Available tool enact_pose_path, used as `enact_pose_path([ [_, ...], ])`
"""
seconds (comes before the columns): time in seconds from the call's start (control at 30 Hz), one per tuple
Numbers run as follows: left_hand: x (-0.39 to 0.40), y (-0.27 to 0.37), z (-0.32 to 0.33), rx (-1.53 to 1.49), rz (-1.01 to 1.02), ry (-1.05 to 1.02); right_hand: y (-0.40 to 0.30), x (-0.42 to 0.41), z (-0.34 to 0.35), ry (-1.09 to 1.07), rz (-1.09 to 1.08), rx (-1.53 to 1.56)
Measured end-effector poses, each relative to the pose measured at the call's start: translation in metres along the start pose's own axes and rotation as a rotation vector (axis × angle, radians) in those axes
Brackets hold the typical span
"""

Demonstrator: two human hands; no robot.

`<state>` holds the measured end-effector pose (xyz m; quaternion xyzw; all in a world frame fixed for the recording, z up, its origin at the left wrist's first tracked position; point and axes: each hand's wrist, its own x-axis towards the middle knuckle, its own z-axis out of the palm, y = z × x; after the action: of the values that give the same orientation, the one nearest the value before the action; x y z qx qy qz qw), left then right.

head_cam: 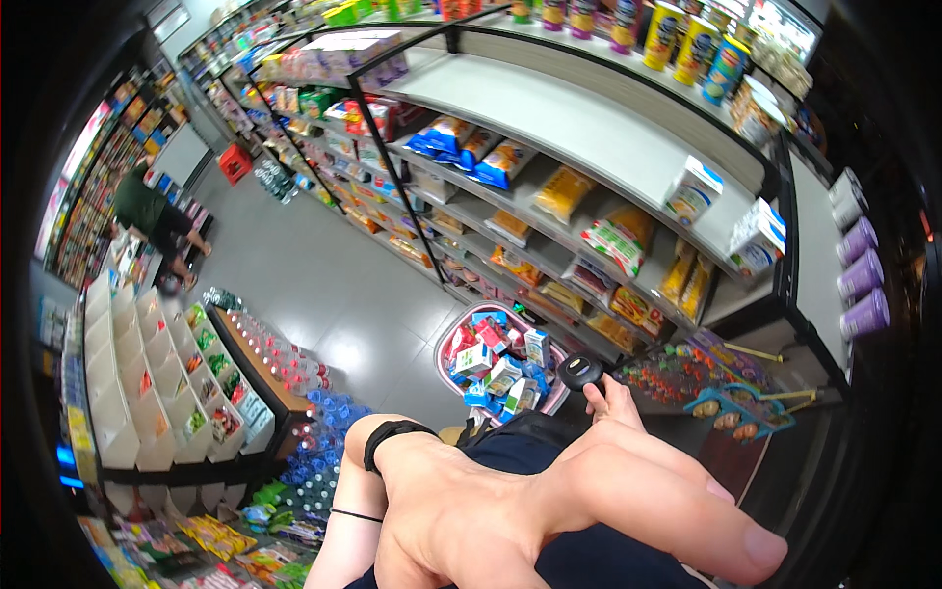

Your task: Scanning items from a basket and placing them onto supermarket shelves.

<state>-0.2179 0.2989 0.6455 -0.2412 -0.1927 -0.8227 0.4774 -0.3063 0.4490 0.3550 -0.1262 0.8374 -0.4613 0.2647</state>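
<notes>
My left hand (pixel 515 508) fills the foreground, back of the hand up, with a black band on its wrist. Its visible fingers are spread and nothing shows between them; some fingers run out of the frame. Partly hidden behind it, my right hand (pixel 618 405) has its fingertips at a black rounded object (pixel 580 372) and seems to grip it. Just beyond, a pink-rimmed basket (pixel 441 350) stands on the floor, filled with several cartons and packets in white, blue and red. On the upper shelf (pixel 559 96) ahead are two white-and-blue cartons (pixel 694 190).
Lower shelves hold bagged bread and snacks (pixel 563 193); cans (pixel 695 51) line the top. Purple tubs (pixel 861 272) stand at right, near hanging packets (pixel 743 412). Bottled drinks (pixel 280 353) and a bin rack (pixel 154 375) are at left. A person (pixel 147 206) bends over farther back.
</notes>
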Motion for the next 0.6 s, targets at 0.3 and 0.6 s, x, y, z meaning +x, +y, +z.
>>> enact_pose_path([
  [0.3,0.056,0.043,-0.09,0.015,-0.241,-0.511,-0.003,0.048,0.025,0.053,-0.442,-0.194],
  [0.6,-0.013,0.053,-0.304,1.073,-1.087,-0.644,-0.003,0.061,0.018,-0.193,-0.088,-0.039],
])
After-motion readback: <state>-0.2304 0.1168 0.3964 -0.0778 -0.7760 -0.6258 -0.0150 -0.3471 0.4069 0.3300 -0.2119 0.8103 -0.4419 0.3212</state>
